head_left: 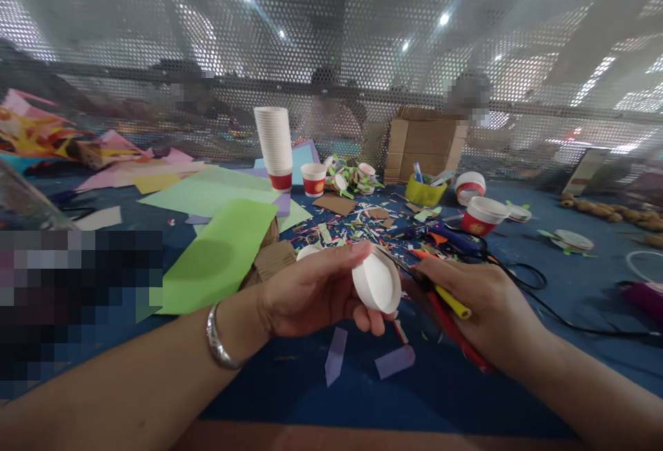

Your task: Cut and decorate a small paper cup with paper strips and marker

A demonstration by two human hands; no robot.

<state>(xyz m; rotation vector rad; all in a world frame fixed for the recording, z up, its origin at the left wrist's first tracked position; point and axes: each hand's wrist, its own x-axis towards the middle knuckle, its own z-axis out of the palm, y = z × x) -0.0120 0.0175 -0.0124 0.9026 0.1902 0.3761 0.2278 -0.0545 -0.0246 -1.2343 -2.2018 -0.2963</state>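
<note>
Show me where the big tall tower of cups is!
In the head view, the tall cup stack stands left of the middle, beyond the bright green sheet and just left of a short red-and-white cup.

You're wearing a silver-coloured metal bangle (216, 347) around your left wrist (253, 313); its slim, curved band is gleaming and showing a textured surface, the finer pattern blurring; your left forearm (155, 375), right forearm (574, 368), left hand (321, 285) and right hand (476, 292) are showing bare.
</note>
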